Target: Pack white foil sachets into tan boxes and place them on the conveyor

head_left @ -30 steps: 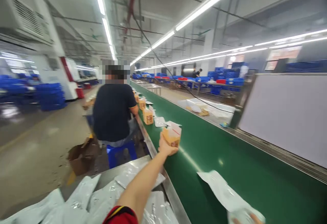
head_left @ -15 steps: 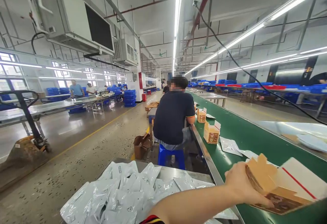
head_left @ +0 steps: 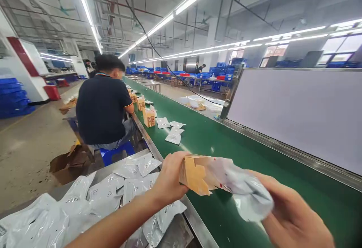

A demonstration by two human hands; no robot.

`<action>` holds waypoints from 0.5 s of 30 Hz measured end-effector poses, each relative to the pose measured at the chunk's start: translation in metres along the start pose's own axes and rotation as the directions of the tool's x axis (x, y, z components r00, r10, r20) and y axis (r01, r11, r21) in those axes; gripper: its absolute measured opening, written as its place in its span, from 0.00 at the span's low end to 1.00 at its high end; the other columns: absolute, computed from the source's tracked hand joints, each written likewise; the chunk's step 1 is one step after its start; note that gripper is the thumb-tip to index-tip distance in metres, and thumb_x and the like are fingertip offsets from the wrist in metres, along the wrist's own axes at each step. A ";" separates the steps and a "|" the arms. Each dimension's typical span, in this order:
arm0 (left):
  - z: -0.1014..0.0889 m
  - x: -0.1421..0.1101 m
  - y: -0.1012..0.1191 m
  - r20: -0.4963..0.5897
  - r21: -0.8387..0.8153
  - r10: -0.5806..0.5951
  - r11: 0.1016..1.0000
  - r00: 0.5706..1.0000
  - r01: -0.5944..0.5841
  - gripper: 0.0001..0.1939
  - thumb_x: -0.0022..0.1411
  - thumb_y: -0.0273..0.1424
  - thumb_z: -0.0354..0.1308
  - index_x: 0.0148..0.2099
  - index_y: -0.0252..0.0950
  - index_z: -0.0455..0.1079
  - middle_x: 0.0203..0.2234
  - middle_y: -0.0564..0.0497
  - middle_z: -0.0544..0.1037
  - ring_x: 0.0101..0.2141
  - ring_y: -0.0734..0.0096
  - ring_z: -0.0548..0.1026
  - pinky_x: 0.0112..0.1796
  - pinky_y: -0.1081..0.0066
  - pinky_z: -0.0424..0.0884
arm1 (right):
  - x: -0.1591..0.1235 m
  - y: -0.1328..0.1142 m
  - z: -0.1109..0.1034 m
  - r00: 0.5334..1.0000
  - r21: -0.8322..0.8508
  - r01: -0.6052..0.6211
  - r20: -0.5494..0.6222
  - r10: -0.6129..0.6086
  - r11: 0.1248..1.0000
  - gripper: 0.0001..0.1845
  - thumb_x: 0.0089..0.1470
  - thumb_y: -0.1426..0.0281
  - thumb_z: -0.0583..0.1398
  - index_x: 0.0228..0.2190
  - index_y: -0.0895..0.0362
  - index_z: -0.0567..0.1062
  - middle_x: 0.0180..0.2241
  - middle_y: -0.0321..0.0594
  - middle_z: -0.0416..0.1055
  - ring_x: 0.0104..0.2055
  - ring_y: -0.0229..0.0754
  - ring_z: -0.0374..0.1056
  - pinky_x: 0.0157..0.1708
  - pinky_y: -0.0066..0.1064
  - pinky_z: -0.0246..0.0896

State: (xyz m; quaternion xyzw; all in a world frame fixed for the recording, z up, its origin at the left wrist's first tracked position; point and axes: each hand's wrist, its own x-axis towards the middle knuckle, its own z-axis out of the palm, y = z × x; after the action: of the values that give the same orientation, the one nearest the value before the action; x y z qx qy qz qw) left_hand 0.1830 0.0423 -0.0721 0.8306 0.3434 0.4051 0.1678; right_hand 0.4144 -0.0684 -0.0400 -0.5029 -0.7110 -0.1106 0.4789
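Observation:
My left hand [head_left: 169,180] is closed around a small tan and white carton [head_left: 201,172], holding it on its side with its open flaps above the near edge of the green conveyor belt [head_left: 226,142]. My right hand [head_left: 291,217] grips a silvery white pouch [head_left: 246,193], whose end is at the carton's open mouth. A pile of the same white pouches [head_left: 113,195] lies on the steel table [head_left: 175,236] below my left arm.
A person in a dark shirt [head_left: 102,106] sits on a blue stool further along the belt. Upright cartons [head_left: 148,117] and loose pouches [head_left: 174,136] ride the belt. A white panel [head_left: 299,112] stands along the far side. A brown box [head_left: 70,161] lies on the floor.
My left hand has drawn the carton back from the belt toward me. My right hand has come up with a pouch and met the carton's open end. The view swung left, then back.

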 end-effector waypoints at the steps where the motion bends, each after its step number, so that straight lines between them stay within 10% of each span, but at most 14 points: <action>1: 0.001 -0.003 0.003 -0.014 -0.001 0.023 1.000 1.000 -0.023 0.34 0.47 0.23 0.61 0.55 0.42 0.55 0.50 0.45 0.69 0.50 0.58 0.68 0.50 0.55 0.67 | 0.007 -0.005 0.000 0.999 -0.024 0.045 0.016 -0.045 0.999 0.10 0.60 0.69 0.53 0.43 0.51 0.69 0.41 0.41 0.72 0.37 0.39 0.72 0.31 0.24 0.70; 6: 0.017 -0.012 0.012 -0.079 0.108 0.116 0.988 0.990 -0.108 0.35 0.48 0.20 0.56 0.58 0.41 0.52 0.53 0.43 0.66 0.53 0.57 0.65 0.53 0.54 0.64 | 0.011 -0.016 0.016 0.978 -0.185 0.203 0.088 -0.189 0.961 0.13 0.58 0.76 0.51 0.36 0.52 0.74 0.35 0.42 0.69 0.34 0.40 0.68 0.31 0.29 0.67; 15: 0.057 -0.022 0.037 -0.091 0.171 0.168 0.974 0.982 -0.151 0.32 0.46 0.20 0.53 0.56 0.36 0.53 0.48 0.41 0.69 0.48 0.57 0.68 0.50 0.52 0.66 | -0.017 -0.006 0.034 0.853 0.180 -0.146 0.521 0.032 0.973 0.21 0.64 0.69 0.45 0.55 0.53 0.65 0.43 0.44 0.73 0.40 0.43 0.71 0.38 0.31 0.71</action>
State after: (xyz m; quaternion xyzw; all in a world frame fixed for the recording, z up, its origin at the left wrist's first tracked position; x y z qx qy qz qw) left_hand 0.2340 0.0005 -0.0985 0.8439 0.3158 0.4311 0.0480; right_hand 0.3907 -0.0594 -0.0691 -0.4925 -0.7964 0.1268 0.3273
